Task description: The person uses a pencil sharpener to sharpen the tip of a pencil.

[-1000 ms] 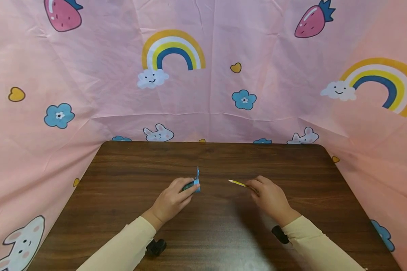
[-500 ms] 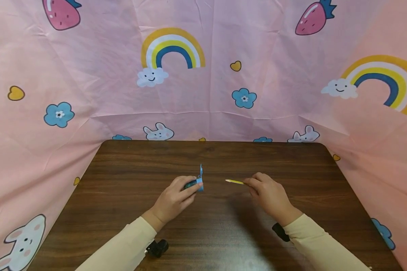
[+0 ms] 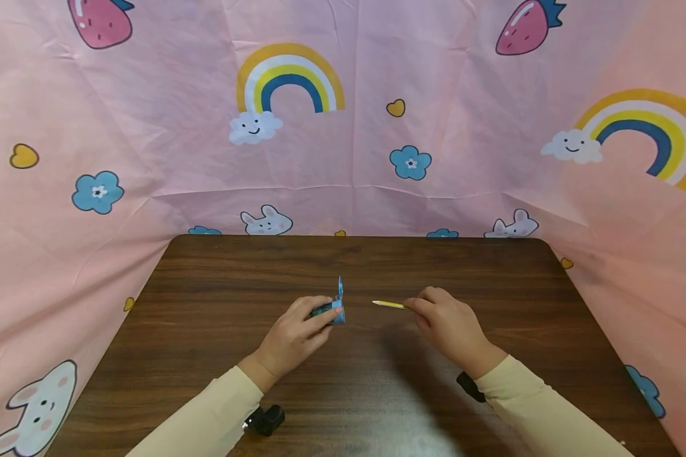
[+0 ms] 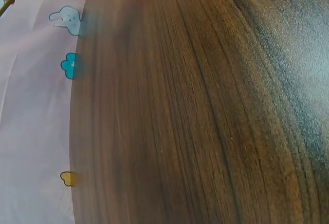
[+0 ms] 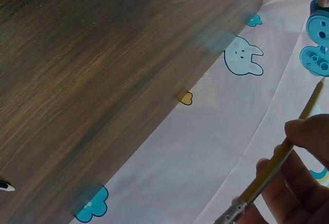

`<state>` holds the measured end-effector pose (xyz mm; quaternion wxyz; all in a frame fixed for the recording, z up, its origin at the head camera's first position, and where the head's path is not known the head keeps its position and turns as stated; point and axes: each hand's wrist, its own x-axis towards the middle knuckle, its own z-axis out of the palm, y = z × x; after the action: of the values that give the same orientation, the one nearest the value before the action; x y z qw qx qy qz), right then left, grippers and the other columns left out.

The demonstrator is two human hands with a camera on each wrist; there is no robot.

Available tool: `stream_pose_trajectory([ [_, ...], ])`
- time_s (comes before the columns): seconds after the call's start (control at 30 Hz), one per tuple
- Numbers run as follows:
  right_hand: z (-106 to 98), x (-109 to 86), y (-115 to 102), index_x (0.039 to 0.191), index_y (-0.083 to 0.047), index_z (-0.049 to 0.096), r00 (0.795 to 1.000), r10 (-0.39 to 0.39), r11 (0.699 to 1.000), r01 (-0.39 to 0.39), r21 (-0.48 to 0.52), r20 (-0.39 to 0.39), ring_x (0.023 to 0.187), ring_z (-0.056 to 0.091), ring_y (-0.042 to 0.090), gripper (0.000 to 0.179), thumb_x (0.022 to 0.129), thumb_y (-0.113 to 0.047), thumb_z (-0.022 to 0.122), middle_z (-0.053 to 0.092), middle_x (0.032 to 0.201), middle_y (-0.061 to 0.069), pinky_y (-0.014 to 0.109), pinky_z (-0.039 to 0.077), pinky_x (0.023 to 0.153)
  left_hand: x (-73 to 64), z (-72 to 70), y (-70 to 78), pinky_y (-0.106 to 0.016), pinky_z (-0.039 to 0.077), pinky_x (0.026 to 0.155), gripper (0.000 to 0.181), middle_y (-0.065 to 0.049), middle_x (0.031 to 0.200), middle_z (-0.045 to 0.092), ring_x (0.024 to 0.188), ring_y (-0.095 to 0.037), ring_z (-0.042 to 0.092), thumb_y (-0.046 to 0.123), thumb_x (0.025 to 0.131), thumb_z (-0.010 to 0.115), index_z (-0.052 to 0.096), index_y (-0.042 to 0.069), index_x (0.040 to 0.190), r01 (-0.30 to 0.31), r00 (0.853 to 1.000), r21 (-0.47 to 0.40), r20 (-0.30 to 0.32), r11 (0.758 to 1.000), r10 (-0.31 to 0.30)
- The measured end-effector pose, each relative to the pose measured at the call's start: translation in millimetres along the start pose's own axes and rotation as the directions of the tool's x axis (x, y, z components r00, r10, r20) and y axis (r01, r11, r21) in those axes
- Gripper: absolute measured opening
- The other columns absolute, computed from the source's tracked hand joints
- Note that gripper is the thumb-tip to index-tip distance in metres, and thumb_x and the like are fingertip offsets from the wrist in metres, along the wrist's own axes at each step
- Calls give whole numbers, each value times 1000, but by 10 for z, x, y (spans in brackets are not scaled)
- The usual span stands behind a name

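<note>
I see my left hand (image 3: 290, 335) gripping the blue sharpener (image 3: 333, 306) at table (image 3: 217, 285) centre; at its 3 o'clock, my right hand (image 3: 448, 327) pinches the yellow pencil (image 3: 390, 304), tip toward it.

Fingers (image 5: 303, 131) pinch a yellow pencil (image 5: 280, 157) near a blue sharpener (image 5: 316, 47).

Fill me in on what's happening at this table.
A person works at a dark wooden table. The left hand holds a small blue pencil sharpener with its lid flipped up. The right hand pinches a yellow pencil, tip pointing toward the sharpener, a short gap between them. The pencil is not yet inserted.
</note>
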<state>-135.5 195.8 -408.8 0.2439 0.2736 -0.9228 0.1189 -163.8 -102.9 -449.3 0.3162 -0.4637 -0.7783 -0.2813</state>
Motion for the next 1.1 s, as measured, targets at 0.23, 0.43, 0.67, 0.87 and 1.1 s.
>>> stream_pose_trajectory([
  [0.23, -22, 15, 15, 96, -13, 76, 1000, -11, 1000, 11, 22, 10, 67, 52, 10, 20, 78, -6, 79, 58, 81, -3, 23, 45, 48, 15, 1, 24, -33, 56, 80, 34, -14, 112, 60, 98, -26, 61, 2, 82, 73, 70, 8, 116, -8, 1000, -21, 3, 1000, 8],
  [0.43, -44, 48, 3, 97, -13, 76, 998, -61, 998, 61, 24, -12, 69, 53, 11, 20, 78, -6, 79, 57, 81, -3, 23, 46, 49, 37, -2, 48, -33, 56, 80, 29, -14, 111, 60, 98, -27, 61, 4, 86, 69, 70, 7, 115, -8, 1000, -39, -2, 999, 8],
  [0.67, -44, 91, -52, 99, -13, 76, 994, -114, 993, 114, 24, 2, 72, 55, 12, 24, 77, -5, 80, 58, 83, -1, 23, 46, 50, 53, -14, 65, -33, 56, 76, 24, -14, 110, 60, 96, -25, 61, 10, 92, 62, 70, 7, 115, 1, 1000, -44, -10, 999, -2],
  [0.87, -30, 131, -97, 98, -14, 76, 988, -152, 988, 152, 25, -2, 70, 54, 12, 24, 77, -5, 80, 58, 82, -2, 23, 44, 49, 59, -14, 82, -35, 57, 76, 32, -14, 111, 60, 96, -26, 61, 1, 83, 73, 70, 5, 114, 4, 1000, -57, -5, 998, -4],
  [1.1, 2, 169, -138, 96, -16, 76, 985, -170, 985, 169, 29, 11, 70, 54, 12, 20, 79, -4, 76, 59, 82, -3, 23, 45, 49, 74, -13, 96, -35, 57, 76, 28, -15, 111, 61, 97, -27, 61, 4, 87, 69, 70, 5, 115, 4, 1000, -61, -7, 998, -4],
])
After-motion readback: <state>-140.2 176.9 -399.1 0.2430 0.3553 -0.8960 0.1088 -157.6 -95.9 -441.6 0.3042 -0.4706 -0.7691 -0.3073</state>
